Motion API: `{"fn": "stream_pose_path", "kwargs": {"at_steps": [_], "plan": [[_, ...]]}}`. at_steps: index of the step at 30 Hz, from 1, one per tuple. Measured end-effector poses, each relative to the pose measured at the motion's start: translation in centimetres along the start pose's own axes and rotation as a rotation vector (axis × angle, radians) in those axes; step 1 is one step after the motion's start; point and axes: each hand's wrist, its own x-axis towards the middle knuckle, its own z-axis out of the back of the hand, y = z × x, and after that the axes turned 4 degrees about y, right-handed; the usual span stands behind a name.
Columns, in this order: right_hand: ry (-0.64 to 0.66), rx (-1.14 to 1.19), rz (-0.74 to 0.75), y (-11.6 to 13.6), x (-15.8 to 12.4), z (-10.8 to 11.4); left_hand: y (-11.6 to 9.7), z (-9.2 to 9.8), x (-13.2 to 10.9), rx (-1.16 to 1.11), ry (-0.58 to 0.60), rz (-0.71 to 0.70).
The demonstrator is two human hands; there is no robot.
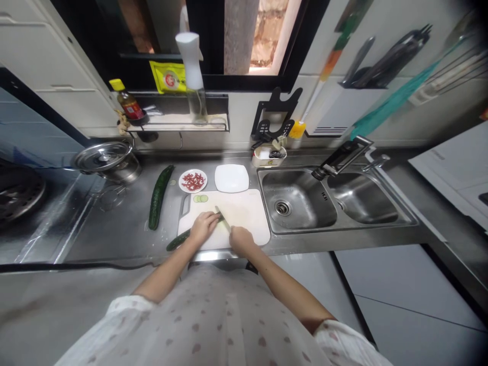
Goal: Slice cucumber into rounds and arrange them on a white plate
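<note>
A white cutting board (244, 211) lies on the steel counter in front of me. My left hand (203, 226) presses down on a cucumber (178, 240) that sticks out over the board's left edge. My right hand (241, 240) is closed round the handle of a knife (222, 217), whose blade meets the cucumber's cut end by my left fingers. Two cucumber slices (200, 199) rest at the board's far left corner.
A whole cucumber (159, 195) lies left of the board. Behind the board stand a small plate of red chilli pieces (192, 181) and an empty white plate (232, 178). A double sink (328, 201) is at the right, a lidded pot (109, 160) at the far left.
</note>
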Motion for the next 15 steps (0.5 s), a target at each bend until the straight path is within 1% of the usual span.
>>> {"fn": "stream_pose_path", "kwargs": {"at_steps": [9,12,15], "plan": [[-0.06,-0.003,0.038,0.9,2.5,0.2,0.2,0.0,0.1,0.015,0.016,-0.018],[-0.065,0.002,0.037,0.9,2.5,0.1,0.2,-0.1,0.1,0.015,0.01,-0.02],[-0.043,0.008,0.023,0.5,1.9,-0.2,0.2,0.0,0.1,0.015,0.012,-0.013]]}}
